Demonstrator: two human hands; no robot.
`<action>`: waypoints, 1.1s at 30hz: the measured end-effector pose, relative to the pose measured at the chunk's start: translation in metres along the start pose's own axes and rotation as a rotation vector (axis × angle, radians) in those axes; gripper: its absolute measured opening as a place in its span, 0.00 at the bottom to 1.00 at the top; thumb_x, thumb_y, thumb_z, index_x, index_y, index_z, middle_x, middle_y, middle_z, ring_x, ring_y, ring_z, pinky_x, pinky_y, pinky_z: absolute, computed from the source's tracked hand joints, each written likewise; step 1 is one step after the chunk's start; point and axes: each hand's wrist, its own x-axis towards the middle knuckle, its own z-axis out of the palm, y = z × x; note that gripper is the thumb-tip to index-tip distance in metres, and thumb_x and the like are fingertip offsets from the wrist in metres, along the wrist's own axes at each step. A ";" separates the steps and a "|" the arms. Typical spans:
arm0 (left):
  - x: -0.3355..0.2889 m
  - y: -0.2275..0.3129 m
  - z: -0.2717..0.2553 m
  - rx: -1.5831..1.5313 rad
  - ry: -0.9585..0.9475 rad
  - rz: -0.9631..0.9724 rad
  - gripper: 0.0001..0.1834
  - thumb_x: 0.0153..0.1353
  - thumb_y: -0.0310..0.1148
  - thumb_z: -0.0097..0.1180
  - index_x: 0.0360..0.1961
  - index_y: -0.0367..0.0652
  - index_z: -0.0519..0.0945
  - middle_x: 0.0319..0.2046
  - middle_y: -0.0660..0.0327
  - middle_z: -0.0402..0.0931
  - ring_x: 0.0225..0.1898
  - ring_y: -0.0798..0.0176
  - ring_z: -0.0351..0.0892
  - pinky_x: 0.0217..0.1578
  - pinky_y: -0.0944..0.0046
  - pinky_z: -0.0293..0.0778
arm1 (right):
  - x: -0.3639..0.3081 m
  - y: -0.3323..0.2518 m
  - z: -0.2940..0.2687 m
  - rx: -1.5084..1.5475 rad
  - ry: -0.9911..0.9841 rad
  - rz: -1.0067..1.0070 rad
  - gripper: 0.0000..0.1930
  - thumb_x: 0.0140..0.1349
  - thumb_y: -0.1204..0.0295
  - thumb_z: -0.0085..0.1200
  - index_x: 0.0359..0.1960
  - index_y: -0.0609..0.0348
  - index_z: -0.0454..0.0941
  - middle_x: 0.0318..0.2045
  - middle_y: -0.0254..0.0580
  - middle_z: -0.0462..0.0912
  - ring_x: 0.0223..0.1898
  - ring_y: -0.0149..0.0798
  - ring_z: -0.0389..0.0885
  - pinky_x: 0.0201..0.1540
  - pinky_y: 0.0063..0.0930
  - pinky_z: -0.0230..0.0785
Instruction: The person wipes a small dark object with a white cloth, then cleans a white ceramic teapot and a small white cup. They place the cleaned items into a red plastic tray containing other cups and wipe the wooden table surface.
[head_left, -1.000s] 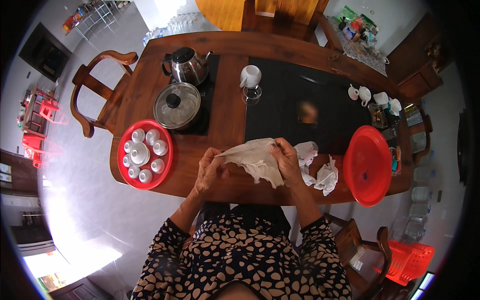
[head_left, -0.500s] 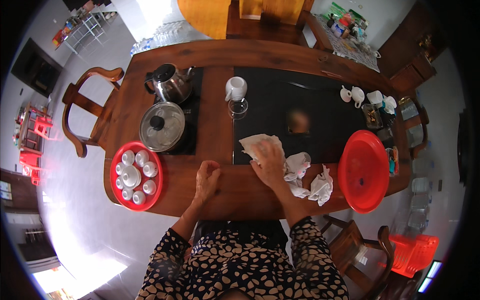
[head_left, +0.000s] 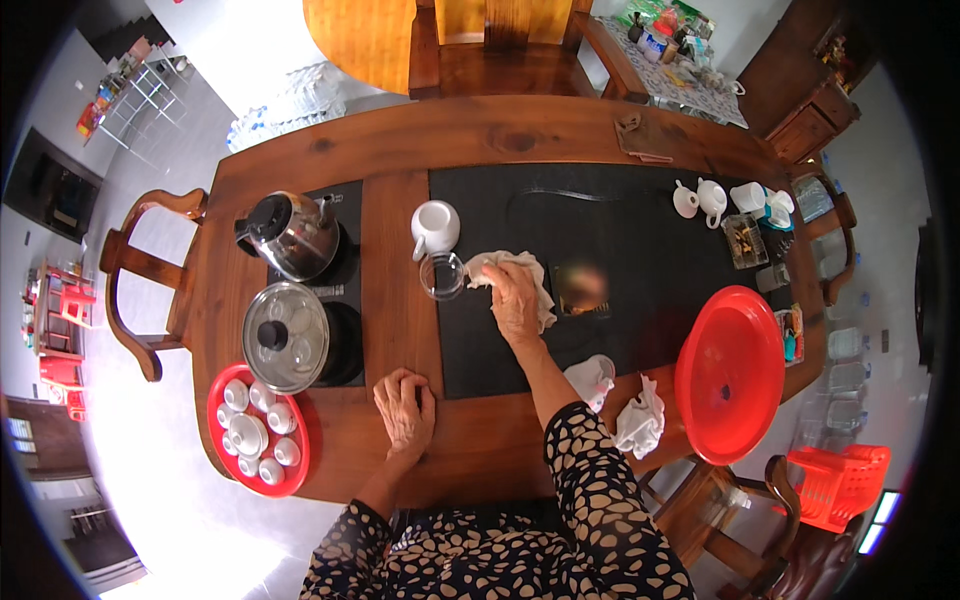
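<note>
From the left, we count eight small white cups (head_left: 281, 418), one lidded white bowl (head_left: 249, 435), one kettle (head_left: 305, 240), one glass-lidded pot (head_left: 296, 345), one white mug (head_left: 437, 225), one clear glass (head_left: 442, 277), one pale cloth (head_left: 542, 300), two crumpled white wads (head_left: 640, 418), one red basin (head_left: 690, 400) and at least three pieces of white teaware (head_left: 711, 198).

The left hand (head_left: 405, 412) rests palm down on the brown wooden table (head_left: 400, 330), its fingers bent and close together; what lies beneath them we cannot tell. The right hand (head_left: 515, 302) is on the cloth, fingers held together and pointing away from the body; whether they pinch the fabric we cannot tell. That cloth lies bunched on the wide black panel (head_left: 620, 245), just beside the clear glass. Kettle and pot stand on a narrower black panel (head_left: 346, 350). Around the table we see a wooden armchair (head_left: 157, 265) at the left, pale floor (head_left: 150, 430), and a red plastic stool (head_left: 838, 485) at the lower right.

The round red tray (head_left: 300, 470) holds the cups in a ring about the bowl. Rounded shapes show through the pot's lid. The basin bears a dark spot, and the clear dish (head_left: 761, 255) contains brownish bits.
</note>
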 end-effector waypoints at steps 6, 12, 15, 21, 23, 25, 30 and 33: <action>0.001 0.001 -0.001 0.025 -0.052 -0.044 0.10 0.50 0.23 0.57 0.35 0.45 0.74 0.41 0.57 0.70 0.46 0.49 0.65 0.50 0.52 0.62 | 0.065 0.052 0.025 0.043 0.080 0.065 0.17 0.51 0.83 0.53 0.45 0.58 0.76 0.41 0.48 0.78 0.44 0.53 0.74 0.50 0.43 0.66; 0.003 0.001 0.002 0.065 -0.061 -0.038 0.10 0.48 0.21 0.57 0.32 0.44 0.73 0.39 0.56 0.70 0.43 0.49 0.66 0.47 0.52 0.63 | 0.074 0.059 0.045 0.238 -0.057 -0.052 0.17 0.53 0.82 0.51 0.46 0.60 0.75 0.45 0.50 0.77 0.52 0.51 0.73 0.54 0.40 0.64; 0.008 0.006 0.002 0.077 -0.060 -0.022 0.10 0.48 0.19 0.55 0.32 0.43 0.72 0.37 0.55 0.69 0.41 0.49 0.66 0.45 0.51 0.62 | 0.095 0.063 0.031 0.117 -0.223 -0.287 0.19 0.54 0.79 0.52 0.50 0.59 0.73 0.46 0.46 0.78 0.54 0.46 0.73 0.52 0.40 0.66; 0.003 0.001 0.005 0.110 -0.098 -0.046 0.11 0.46 0.20 0.55 0.32 0.44 0.72 0.38 0.55 0.68 0.43 0.48 0.65 0.48 0.51 0.62 | 0.123 0.086 0.027 -0.213 -0.267 -0.427 0.20 0.51 0.71 0.56 0.48 0.53 0.74 0.51 0.32 0.75 0.58 0.37 0.69 0.49 0.31 0.63; 0.004 0.001 0.005 0.136 -0.086 -0.048 0.11 0.45 0.20 0.55 0.31 0.44 0.71 0.38 0.55 0.67 0.42 0.48 0.65 0.47 0.50 0.62 | 0.131 0.092 0.027 -0.282 -0.258 -0.408 0.20 0.51 0.70 0.56 0.49 0.53 0.74 0.51 0.33 0.75 0.59 0.39 0.69 0.50 0.33 0.63; 0.004 0.005 0.006 0.151 -0.084 -0.053 0.11 0.45 0.19 0.54 0.30 0.44 0.71 0.38 0.55 0.67 0.42 0.48 0.65 0.46 0.50 0.63 | 0.133 0.100 0.023 -0.372 -0.233 -0.207 0.21 0.52 0.69 0.57 0.49 0.55 0.73 0.57 0.44 0.71 0.61 0.46 0.65 0.54 0.41 0.60; 0.005 0.003 0.008 0.193 -0.087 -0.044 0.10 0.44 0.20 0.53 0.29 0.44 0.70 0.37 0.54 0.66 0.41 0.48 0.64 0.46 0.49 0.62 | 0.140 0.091 0.029 -0.610 -0.148 0.071 0.18 0.59 0.69 0.47 0.49 0.62 0.72 0.60 0.54 0.65 0.60 0.53 0.62 0.56 0.48 0.56; 0.003 0.003 0.007 0.202 -0.109 -0.081 0.10 0.44 0.21 0.52 0.29 0.44 0.70 0.37 0.54 0.66 0.41 0.47 0.64 0.46 0.48 0.62 | 0.155 0.072 0.013 -0.643 -0.362 0.059 0.26 0.51 0.60 0.60 0.51 0.56 0.71 0.55 0.49 0.67 0.52 0.50 0.67 0.49 0.52 0.62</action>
